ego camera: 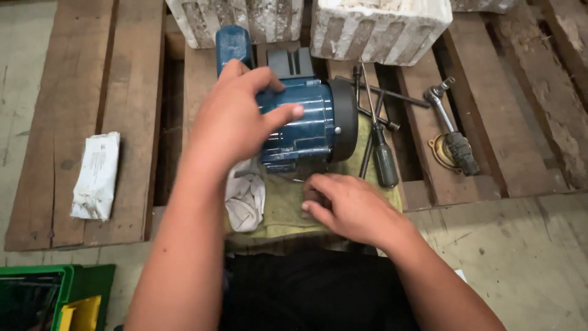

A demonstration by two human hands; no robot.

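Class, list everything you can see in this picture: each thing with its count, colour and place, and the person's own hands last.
motor: 1, blue, on the cloth, centre
cloth: 1, yellow-green, under the motor
rag: 1, white, left of the cloth
screwdriver: 1, dark handle, right of the motor
ratchet: 1, metal, far right
foam blocks: 2, white, top
packet: 1, white, left planks
pallet: 1, brown wood, beneath everything
crate: 1, green, bottom left
left hand: on the motor
right hand: on the cloth
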